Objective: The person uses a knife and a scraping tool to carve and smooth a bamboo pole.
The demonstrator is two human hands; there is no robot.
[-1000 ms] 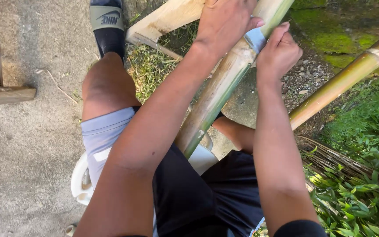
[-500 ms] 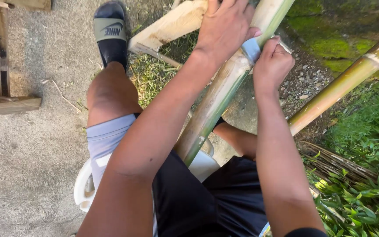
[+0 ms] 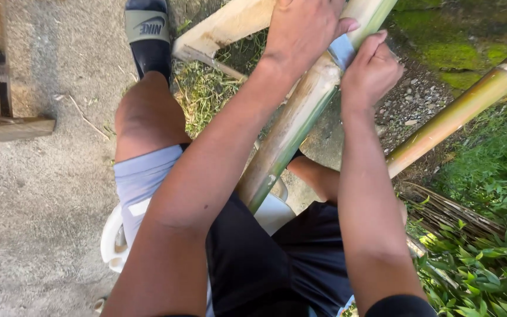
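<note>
Two bare hands are working on a long green-and-tan bamboo pole (image 3: 291,132) leaning across the person's lap.

The left hand (image 3: 303,32) is pressing down over the pole's upper stretch, fingers curled around it. The right hand (image 3: 370,70), just beside it, is closing in a fist around a small pale-grey flat piece (image 3: 341,51) lying against the pole. Left of the left hand, a pale split wooden slat (image 3: 224,26) is lying over grass. Right of the right hand, a second yellow-green bamboo pole (image 3: 464,105) is slanting over gravel and moss. A black slide sandal with an olive strap (image 3: 146,32) is resting on grey concrete ground (image 3: 36,194).
</note>
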